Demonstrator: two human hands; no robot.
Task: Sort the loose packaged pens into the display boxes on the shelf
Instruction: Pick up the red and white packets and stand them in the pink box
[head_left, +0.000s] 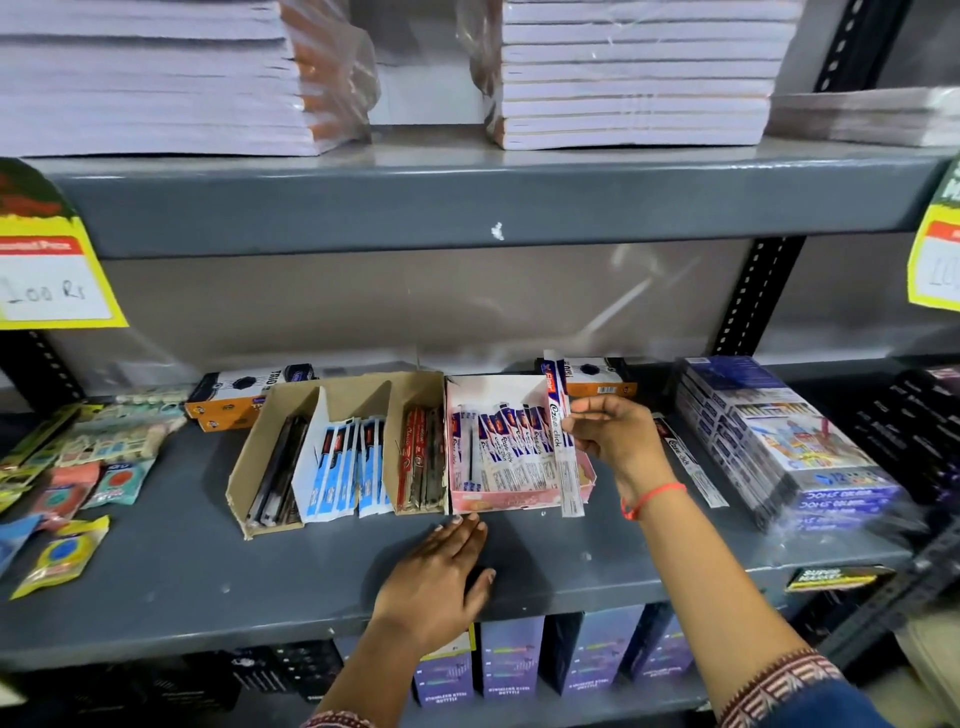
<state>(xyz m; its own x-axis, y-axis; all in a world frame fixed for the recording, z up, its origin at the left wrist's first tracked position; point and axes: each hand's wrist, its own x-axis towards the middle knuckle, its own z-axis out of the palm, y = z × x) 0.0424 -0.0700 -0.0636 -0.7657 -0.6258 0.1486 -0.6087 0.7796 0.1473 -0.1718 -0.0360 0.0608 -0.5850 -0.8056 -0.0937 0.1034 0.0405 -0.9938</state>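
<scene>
On the grey metal shelf (156, 571), two display boxes stand side by side, touching: a brown cardboard box (249, 467) with three compartments and, to its right, a pink box (519, 500). The right hand (615, 434) pinches a packaged pen (560, 431) between thumb and fingertips, holding it nearly upright over the right end of the pink box — its printed top rises above the box's back wall, its clear lower end hangs past the front edge. The pink box already holds a leaning row of pens in the same blue-and-white packaging. The left hand (441, 571) lies open and flat on the shelf, palm down, gripping nothing, its fingertips just at the pink box's front left corner. Another loose packaged pen (688, 460) lies flat on the shelf to the right of the right wrist, between the pink box and a wrapped stack of colour-pencil packs (779, 441). In the brown box, dark pens fill the left compartment, blue-and-white ones the middle, red ones the right.
</scene>
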